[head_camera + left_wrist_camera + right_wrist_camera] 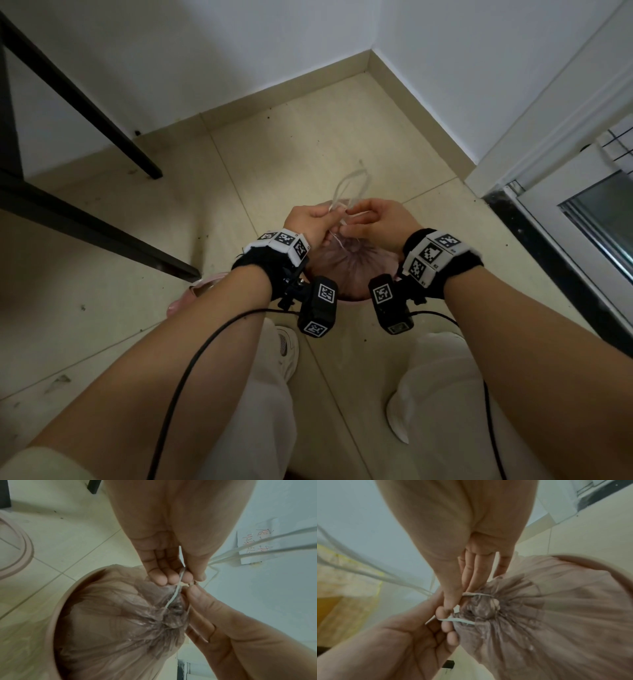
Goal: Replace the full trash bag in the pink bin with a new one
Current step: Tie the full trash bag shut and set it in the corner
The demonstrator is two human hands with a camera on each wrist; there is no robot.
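Note:
The pink bin [346, 302] stands on the floor between my feet, and its translucent full bag [356, 270] is gathered shut at the top. White drawstring [349, 186] loops rise from the neck of the bag. My left hand [327, 219] pinches the drawstring just above the gathered neck, and my right hand [354, 214] pinches it right beside. In the left wrist view my left fingers [163, 578] hold the drawstring [175, 595] over the bag [111, 615] inside the bin rim [56, 608]. In the right wrist view the right hand [453, 599] and left hand [443, 622] both hold the drawstring [460, 621] at the bag [547, 615].
A pink lid [197, 291] lies on the tiled floor left of the bin. Black table legs [102, 236] slant across the left side. White walls meet in a corner behind the bin, and a door frame [548, 144] runs along the right. My shoes [287, 353] stand close to the bin.

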